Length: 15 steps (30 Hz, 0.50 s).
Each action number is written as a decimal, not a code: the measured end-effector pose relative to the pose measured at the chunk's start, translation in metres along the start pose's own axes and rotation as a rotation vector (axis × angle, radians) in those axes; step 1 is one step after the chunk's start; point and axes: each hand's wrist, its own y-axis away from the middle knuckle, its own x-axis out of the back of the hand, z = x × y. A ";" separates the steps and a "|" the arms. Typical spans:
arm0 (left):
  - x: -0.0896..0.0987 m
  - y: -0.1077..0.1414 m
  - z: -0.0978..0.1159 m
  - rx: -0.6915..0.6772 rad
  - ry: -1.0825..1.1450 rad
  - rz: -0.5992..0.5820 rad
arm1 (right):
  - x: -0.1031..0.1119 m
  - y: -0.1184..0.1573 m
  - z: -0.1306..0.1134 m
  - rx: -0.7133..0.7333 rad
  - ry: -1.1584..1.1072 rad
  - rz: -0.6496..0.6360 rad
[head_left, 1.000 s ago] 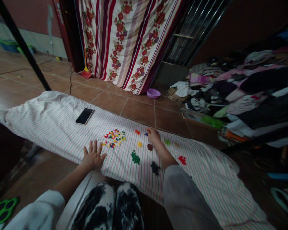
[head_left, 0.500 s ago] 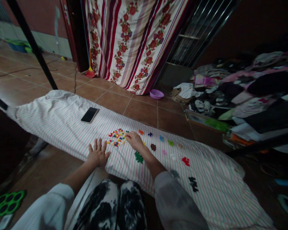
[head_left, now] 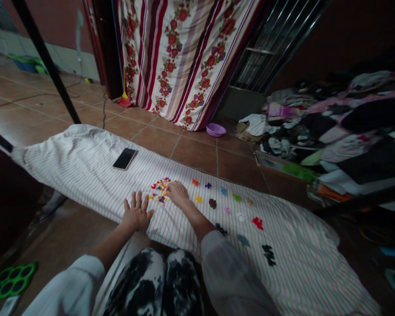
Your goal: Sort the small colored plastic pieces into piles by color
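Note:
On the striped cloth (head_left: 95, 175) lies a mixed patch of small coloured pieces (head_left: 158, 188). My right hand (head_left: 177, 192) reaches over the right side of this patch, its fingers drawn together at the pieces; whatever is between the fingertips is too small to tell. Flat on the cloth, just left of the patch, my left hand (head_left: 137, 214) rests with its fingers spread and holds nothing. Separate small piles lie to the right, among them orange (head_left: 195, 182), yellow (head_left: 198, 199), brown (head_left: 212, 203), red (head_left: 258, 223) and black (head_left: 269, 255). My right forearm hides part of the cloth.
A phone (head_left: 125, 158) lies on the cloth, left of the patch. Beyond the cloth are a purple basin (head_left: 215, 129), a floral curtain (head_left: 191, 57) and heaped clothes (head_left: 332, 118). A green object with round holes (head_left: 11, 281) sits at lower left.
My right hand has shifted slightly left and down over the mixed patch. Its forearm has moved left, uncovering the yellow pile and covering the green one. My left hand stays flat.

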 end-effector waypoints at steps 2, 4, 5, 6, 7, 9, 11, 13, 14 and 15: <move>0.000 0.000 0.000 0.002 -0.001 -0.001 | 0.000 0.000 0.001 0.007 -0.030 0.021; -0.001 -0.001 0.000 0.002 -0.003 0.001 | -0.002 0.001 0.004 0.025 -0.078 0.064; -0.001 -0.001 -0.001 0.001 -0.004 0.003 | -0.003 0.001 0.005 0.034 -0.109 0.090; -0.002 -0.002 -0.001 0.001 -0.005 0.005 | -0.005 0.001 0.007 0.043 -0.146 0.116; -0.002 -0.002 -0.001 0.003 -0.005 0.006 | -0.007 0.000 0.009 0.049 -0.189 0.137; -0.003 -0.002 -0.001 0.006 -0.002 0.006 | -0.010 0.000 0.012 0.050 -0.283 0.166; -0.004 -0.003 -0.001 0.012 0.004 0.004 | -0.012 0.001 0.016 0.038 -0.372 0.190; -0.005 -0.003 -0.001 0.014 0.005 0.002 | -0.015 0.003 0.023 0.009 -0.431 0.228; -0.005 -0.003 -0.001 0.015 0.001 0.002 | -0.015 0.005 0.029 -0.010 -0.448 0.251; -0.005 -0.003 -0.001 0.015 -0.004 0.003 | -0.016 0.007 0.036 -0.030 -0.457 0.271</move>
